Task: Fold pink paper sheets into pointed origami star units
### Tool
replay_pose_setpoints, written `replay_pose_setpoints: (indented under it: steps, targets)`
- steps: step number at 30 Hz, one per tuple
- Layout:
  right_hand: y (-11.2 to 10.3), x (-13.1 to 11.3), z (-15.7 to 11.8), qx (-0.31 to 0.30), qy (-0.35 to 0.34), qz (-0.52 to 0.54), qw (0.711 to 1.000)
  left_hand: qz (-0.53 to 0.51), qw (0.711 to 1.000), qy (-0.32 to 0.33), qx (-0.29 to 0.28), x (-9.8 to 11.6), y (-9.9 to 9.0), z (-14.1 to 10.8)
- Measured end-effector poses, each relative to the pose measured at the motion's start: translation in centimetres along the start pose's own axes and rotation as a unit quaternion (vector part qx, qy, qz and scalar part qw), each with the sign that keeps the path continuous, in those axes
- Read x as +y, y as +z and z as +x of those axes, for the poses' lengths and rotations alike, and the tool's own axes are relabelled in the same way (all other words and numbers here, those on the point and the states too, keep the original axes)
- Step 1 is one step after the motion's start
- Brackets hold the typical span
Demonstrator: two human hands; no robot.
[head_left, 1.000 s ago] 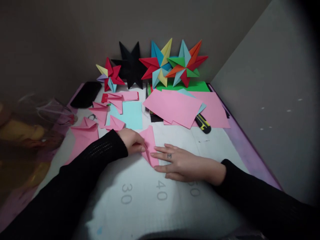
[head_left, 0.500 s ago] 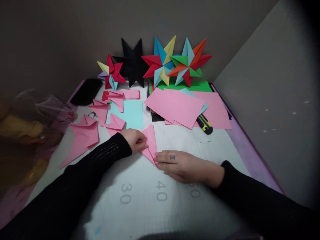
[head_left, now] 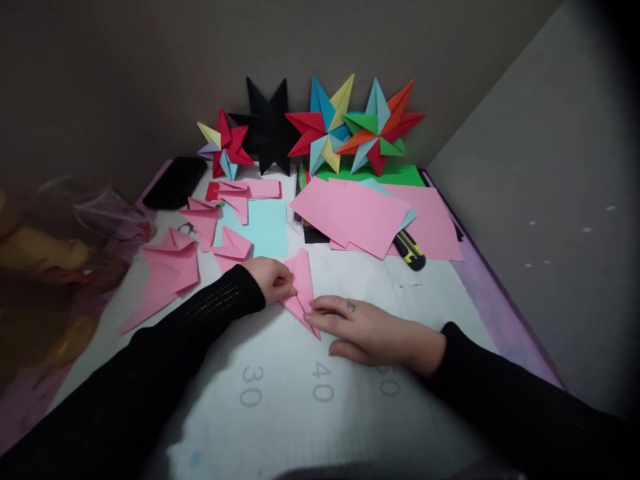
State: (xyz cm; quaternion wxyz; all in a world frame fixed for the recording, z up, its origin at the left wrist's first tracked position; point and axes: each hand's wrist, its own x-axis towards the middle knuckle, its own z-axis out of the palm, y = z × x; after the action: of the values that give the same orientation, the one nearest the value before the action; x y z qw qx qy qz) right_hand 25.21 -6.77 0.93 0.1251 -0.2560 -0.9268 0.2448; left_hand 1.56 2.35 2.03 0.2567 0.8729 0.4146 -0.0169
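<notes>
A folded pink paper (head_left: 301,275) with a narrow pointed lower end lies on the white gridded mat (head_left: 280,413). At its left edge my left hand (head_left: 271,280) is closed, fingers and thumb pinching the paper. My right hand (head_left: 367,331) rests by the lower right edge, its fingertips touching the paper near the point and its fingers spread a little. Other folded pink pieces lie to the left, among them a large one (head_left: 173,267) and a smaller one (head_left: 231,243) just beyond my left hand.
Paper stars, one black (head_left: 267,127) and several multicoloured, lean on the back wall. Pink sheets (head_left: 353,213) and a yellow-black cutter (head_left: 411,251) lie at back right. A black phone (head_left: 175,183), light blue paper (head_left: 270,227) and a clear plastic bag (head_left: 113,213) are farther left.
My right hand's fingers have lifted and spread slightly, showing more of the paper's lower tip. My left hand stays in place on the paper. The view has shifted slightly.
</notes>
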Motion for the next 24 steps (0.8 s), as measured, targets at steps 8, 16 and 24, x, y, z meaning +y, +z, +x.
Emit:
replay_pose_setpoints:
  steps: [8,16,24]
  targets:
    - [0.56,0.17,0.34,-0.004,-0.044,-0.02,0.999,0.016,1.0,0.008,0.015,-0.15,0.07,0.07]
    - [0.34,0.28,0.34,-0.022,-0.069,-0.009,0.997,0.01,1.0,0.015,0.015,-0.45,0.14,0.23]
    - [0.05,-0.1,0.26,-0.025,-0.064,-0.021,0.997,0.012,1.0,0.009,0.017,-0.44,0.13,0.34]
